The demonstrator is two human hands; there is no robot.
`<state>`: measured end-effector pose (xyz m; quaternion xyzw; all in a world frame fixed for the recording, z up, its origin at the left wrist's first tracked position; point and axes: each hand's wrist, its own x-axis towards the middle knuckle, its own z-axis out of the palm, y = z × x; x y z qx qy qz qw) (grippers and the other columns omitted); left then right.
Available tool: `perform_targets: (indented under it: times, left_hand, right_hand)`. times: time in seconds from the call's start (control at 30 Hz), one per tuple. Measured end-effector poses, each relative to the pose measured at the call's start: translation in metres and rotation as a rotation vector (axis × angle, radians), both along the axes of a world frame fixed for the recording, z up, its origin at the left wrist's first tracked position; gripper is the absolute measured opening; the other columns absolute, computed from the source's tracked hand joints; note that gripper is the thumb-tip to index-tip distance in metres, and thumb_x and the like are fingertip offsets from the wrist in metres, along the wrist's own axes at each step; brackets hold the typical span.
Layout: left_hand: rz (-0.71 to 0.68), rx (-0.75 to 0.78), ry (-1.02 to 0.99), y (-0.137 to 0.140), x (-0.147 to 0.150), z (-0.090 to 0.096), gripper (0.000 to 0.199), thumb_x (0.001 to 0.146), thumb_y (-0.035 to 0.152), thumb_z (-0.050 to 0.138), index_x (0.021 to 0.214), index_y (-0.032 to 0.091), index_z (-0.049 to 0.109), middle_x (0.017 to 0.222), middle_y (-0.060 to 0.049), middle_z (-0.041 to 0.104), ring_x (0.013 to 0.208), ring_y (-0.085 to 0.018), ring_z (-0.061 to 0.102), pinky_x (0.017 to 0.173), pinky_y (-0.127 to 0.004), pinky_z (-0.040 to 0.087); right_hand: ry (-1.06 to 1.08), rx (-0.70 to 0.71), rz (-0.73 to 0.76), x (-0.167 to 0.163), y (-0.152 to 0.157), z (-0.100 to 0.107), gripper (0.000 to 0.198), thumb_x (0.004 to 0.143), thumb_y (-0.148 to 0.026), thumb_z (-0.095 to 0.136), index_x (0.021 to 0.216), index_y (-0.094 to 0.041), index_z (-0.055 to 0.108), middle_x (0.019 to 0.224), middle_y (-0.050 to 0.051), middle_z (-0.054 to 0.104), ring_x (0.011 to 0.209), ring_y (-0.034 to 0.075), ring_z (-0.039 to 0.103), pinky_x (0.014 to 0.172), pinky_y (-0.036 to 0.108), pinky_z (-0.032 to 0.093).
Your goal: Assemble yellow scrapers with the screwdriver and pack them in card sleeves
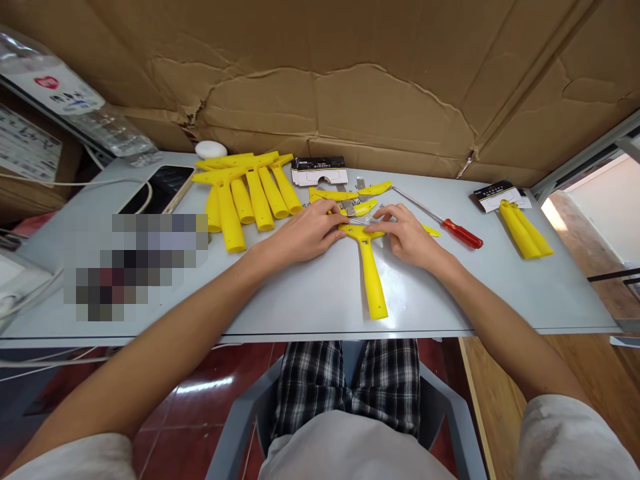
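A yellow T-shaped plastic scraper (373, 280) lies on the table in front of me, its handle towards me. At the left end of its head, my left hand (317, 230) is closed, thumb and fingers together. My right hand (410, 237) pinches the other end, thumb on the yellow head. A thin silvery metal strip shows along the head between my fingertips; its ends are covered by the fingers. Just beyond lie loose yellow head pieces (367, 192) with small metal parts (361, 183) among them. A screwdriver (460, 233) with a red handle lies to the right.
Several yellow scraper bodies (233, 217) are heaped at left, beside a phone (157, 190) and a white rounded object (211, 149). Black-and-white cards (320, 171) lie behind. More yellow handles (523, 230) rest on a card at right. Cardboard (350, 100) walls the back; a bottle (75, 100) leans left.
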<state>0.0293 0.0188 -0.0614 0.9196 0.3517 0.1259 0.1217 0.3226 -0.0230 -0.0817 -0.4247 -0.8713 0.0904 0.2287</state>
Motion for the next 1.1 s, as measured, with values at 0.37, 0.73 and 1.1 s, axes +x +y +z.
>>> perform_targets:
  times: [0.37,0.73,1.1]
  left_hand:
    - [0.020,-0.026,-0.017,-0.0025,-0.0024,0.0020,0.047,0.110,0.043,0.051,0.139,0.018,0.078,0.129,-0.016,0.067,0.122,-0.034,0.067,0.109,-0.052,0.055]
    - [0.022,-0.022,-0.003,-0.0030,-0.0017,0.0035,0.048,0.110,0.043,0.050,0.139,0.017,0.078,0.129,-0.017,0.068,0.120,-0.035,0.069,0.107,-0.052,0.056]
    - [0.032,-0.023,0.021,-0.0035,-0.0011,0.0038,0.051,0.110,0.045,0.048,0.140,0.017,0.077,0.130,-0.016,0.068,0.120,-0.034,0.068,0.107,-0.050,0.056]
  right_hand:
    - [0.085,0.005,-0.005,0.0082,0.0031,-0.0025,0.057,0.096,-0.004,0.046,0.126,-0.032,0.085,0.131,0.011,0.071,0.118,0.027,0.065,0.107,0.052,0.056]
    - [0.090,0.001,-0.022,0.0089,0.0034,-0.0031,0.050,0.097,-0.006,0.048,0.120,-0.029,0.086,0.126,0.011,0.071,0.117,0.026,0.068,0.105,0.049,0.057]
    - [0.169,0.072,0.011,0.0084,0.0032,-0.0002,0.043,0.094,-0.005,0.050,0.109,-0.025,0.085,0.120,0.009,0.073,0.107,0.022,0.071,0.096,0.041,0.060]
